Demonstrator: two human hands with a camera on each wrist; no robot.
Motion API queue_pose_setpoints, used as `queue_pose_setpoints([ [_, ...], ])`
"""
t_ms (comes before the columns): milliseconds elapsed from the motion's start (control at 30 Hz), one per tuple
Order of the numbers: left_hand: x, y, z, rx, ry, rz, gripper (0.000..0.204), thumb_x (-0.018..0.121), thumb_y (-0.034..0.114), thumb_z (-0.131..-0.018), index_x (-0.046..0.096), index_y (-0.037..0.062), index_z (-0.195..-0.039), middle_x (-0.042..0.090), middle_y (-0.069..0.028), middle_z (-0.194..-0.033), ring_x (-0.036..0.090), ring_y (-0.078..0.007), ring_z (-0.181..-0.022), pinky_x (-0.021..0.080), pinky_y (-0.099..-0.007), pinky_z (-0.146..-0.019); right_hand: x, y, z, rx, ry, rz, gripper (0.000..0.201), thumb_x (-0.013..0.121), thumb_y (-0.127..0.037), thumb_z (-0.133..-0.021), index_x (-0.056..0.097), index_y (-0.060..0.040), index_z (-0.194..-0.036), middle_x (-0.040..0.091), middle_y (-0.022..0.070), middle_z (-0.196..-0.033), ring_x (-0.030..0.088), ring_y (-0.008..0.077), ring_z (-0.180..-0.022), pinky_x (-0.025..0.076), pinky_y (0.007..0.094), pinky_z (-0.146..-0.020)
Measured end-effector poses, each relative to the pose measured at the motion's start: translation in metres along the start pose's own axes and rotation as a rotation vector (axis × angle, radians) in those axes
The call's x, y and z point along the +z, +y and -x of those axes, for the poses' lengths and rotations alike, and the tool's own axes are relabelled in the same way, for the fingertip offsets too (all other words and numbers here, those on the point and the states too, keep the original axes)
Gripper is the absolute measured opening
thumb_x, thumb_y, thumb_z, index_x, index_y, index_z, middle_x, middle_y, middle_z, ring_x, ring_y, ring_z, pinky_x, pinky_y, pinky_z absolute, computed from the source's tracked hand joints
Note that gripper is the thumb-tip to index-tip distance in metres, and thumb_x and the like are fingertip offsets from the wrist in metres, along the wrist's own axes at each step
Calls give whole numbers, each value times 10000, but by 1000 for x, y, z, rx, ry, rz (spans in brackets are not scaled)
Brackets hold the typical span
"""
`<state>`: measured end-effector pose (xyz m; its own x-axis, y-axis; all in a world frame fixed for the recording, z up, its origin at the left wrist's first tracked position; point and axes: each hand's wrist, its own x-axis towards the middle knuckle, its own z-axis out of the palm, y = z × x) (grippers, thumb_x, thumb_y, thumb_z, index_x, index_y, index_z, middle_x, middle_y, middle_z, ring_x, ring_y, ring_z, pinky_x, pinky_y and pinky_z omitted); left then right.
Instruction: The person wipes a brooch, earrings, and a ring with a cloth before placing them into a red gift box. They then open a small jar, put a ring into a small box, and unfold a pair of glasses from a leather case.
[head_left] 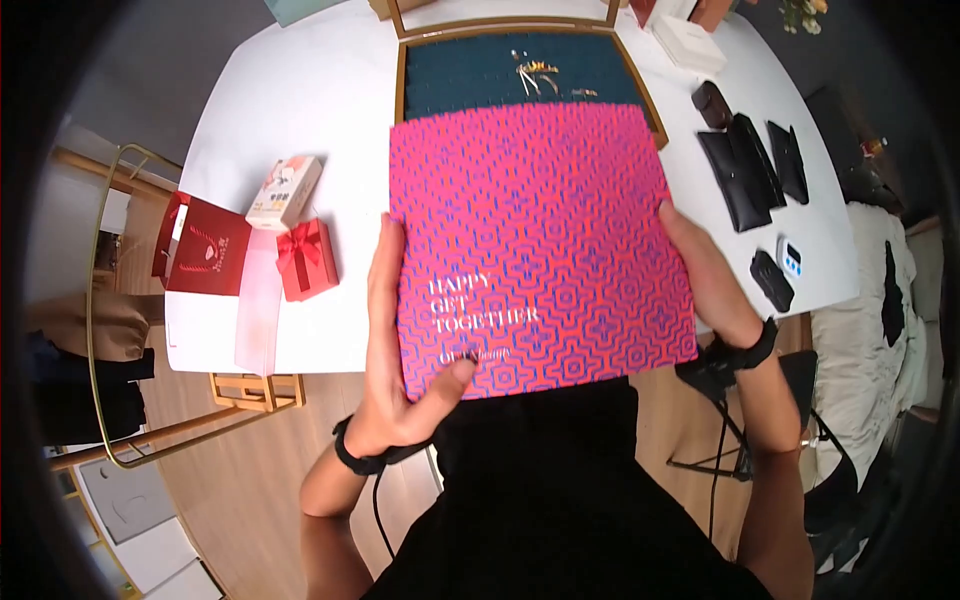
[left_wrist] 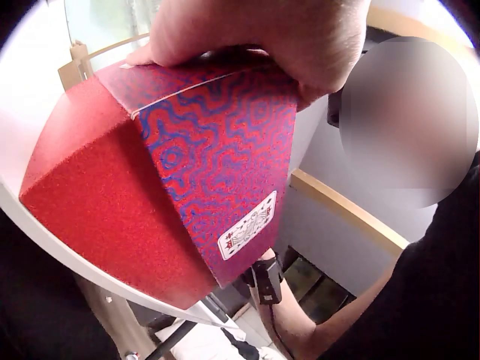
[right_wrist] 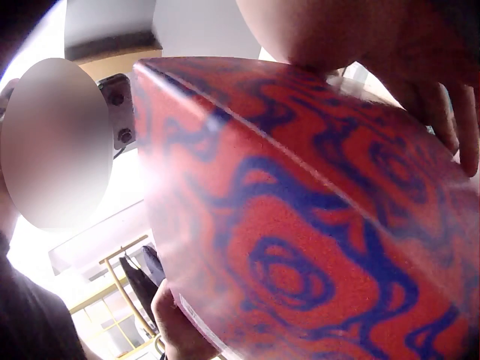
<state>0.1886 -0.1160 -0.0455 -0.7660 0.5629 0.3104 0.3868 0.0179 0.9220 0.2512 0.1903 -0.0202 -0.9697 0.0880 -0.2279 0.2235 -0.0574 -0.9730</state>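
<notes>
A large box [head_left: 540, 230] with a pink, red and blue maze pattern and white lettering is held between both hands above the table's near edge. The left hand [head_left: 395, 370] grips its lower left corner, thumb on the printed face, fingers along the side. The right hand [head_left: 705, 275] holds the right side; its fingertips are mostly hidden. In the left wrist view, the left hand [left_wrist: 262, 30] lies over the patterned cover [left_wrist: 217, 157], which has a playing-card print, beside a plain red part [left_wrist: 112, 202]. The right wrist view shows the right hand [right_wrist: 300, 30] against the patterned surface [right_wrist: 292, 217].
Behind the box, a wood-framed case [head_left: 450, 75] holds jewellery on dark green lining. At left are a red bag [head_left: 210, 250], a red ribboned box [head_left: 307, 262] and a pale box [head_left: 285, 190]. Black pouches [head_left: 735, 180] and a white-blue device [head_left: 789, 257] lie at right.
</notes>
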Motion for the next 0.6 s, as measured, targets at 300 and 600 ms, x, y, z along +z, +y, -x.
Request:
queue_pose_setpoints([
  [300,11,-21,10,-81,-2,86,981,646,88,-773,50,-51,-1539,60,-284,-1595,88,-389,-1497,112,-469,-1205,0,24,-1,63,59,92,525,376,-325,-1072,393,51,-1438,559,134,-1326,531,182,-1197,381,301,-1051],
  [600,11,-9,10,-293,-28,303,930,617,131,-885,-19,-24,-1546,2,-260,-1607,40,-332,-1506,79,-444,-1204,-16,44,2,155,44,1,524,357,-302,-1073,351,46,-1465,488,129,-1410,466,181,-1272,341,322,-1091],
])
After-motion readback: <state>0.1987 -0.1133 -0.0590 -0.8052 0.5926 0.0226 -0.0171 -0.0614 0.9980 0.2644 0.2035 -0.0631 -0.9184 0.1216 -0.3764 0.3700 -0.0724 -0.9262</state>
